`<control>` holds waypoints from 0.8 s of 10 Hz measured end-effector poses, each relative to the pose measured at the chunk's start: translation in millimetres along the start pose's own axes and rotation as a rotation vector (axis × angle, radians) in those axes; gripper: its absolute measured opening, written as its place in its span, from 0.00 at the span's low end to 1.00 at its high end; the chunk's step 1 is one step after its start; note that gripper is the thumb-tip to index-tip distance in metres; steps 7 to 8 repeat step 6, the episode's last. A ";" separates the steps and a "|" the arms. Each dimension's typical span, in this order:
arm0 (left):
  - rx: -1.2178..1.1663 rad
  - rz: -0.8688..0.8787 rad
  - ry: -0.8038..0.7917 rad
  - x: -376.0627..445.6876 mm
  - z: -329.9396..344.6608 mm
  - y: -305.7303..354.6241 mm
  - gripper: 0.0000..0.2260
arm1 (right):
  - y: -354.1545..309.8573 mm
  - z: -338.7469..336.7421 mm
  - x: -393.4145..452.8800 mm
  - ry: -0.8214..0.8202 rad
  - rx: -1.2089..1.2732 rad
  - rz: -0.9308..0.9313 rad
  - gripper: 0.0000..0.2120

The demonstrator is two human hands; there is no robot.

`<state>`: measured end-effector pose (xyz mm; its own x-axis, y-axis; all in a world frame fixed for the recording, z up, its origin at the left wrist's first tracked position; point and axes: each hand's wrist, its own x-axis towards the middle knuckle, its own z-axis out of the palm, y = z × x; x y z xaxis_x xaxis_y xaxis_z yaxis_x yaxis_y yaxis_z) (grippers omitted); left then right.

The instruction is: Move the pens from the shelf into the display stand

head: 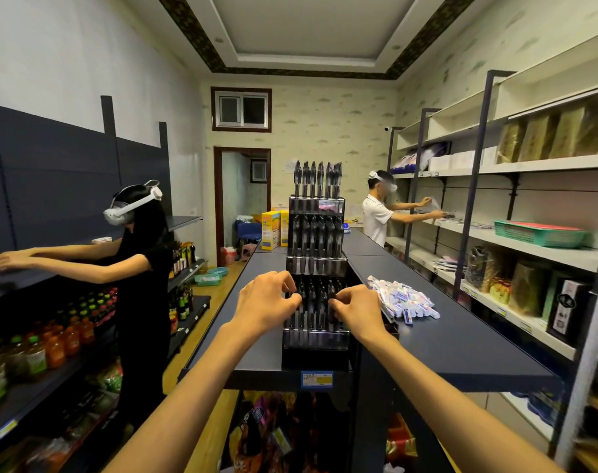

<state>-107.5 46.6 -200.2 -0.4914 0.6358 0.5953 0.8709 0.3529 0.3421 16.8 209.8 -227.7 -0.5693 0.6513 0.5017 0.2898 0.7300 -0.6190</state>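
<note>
At frame centre, black pens in the tiered clear-plastic display stand on the dark shelf are pinched by curled fingers of left hand and right hand.

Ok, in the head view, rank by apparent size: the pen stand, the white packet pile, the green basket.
1. Pen stand.
2-3. Packet pile and green basket look alike; the basket is farther off, so unranked.

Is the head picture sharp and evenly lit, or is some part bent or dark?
Head view: the middle is fairly sharp and evenly lit; the wide lens bends the right shelving and stretches the forearms; the black pens between the hands merge darkly; the lower corners are blurred.
</note>
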 end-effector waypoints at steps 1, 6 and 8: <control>0.018 -0.009 -0.004 4.4 -4.5 -2.2 0.08 | -2.9 -2.4 1.6 -0.020 -0.039 0.002 0.11; 0.094 -0.038 -0.015 28.8 -44.3 3.8 0.12 | -15.0 -33.6 -3.4 -0.151 -0.208 0.069 0.11; 0.094 -0.038 -0.015 28.8 -44.3 3.8 0.12 | -15.0 -33.6 -3.4 -0.151 -0.208 0.069 0.11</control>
